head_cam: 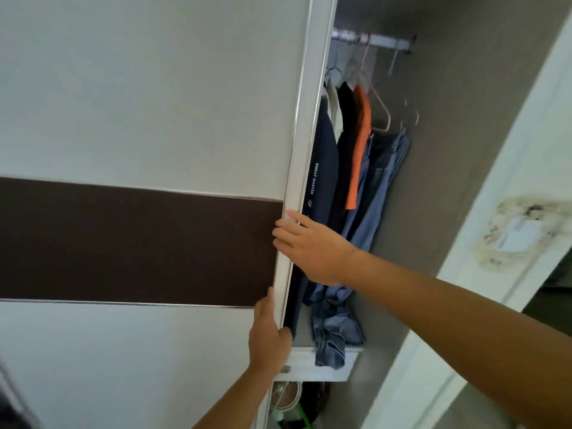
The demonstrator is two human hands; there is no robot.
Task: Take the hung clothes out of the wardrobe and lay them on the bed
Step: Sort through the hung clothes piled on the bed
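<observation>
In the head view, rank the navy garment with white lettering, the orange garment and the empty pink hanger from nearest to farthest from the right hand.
From the right hand, resting on the door edge:
1. Navy garment, directly above the hand, behind the door edge.
2. Orange garment, higher and further right.
3. Empty pink hanger, highest, near the rail.

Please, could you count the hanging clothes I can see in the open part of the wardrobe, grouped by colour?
Navy: 1, with white lettering
White or cream: 1
Black: 1
Orange: 1
Blue denim: at least 2; they overlap, so the exact number is unclear
Total: at least 6; the door may hide more.
</observation>
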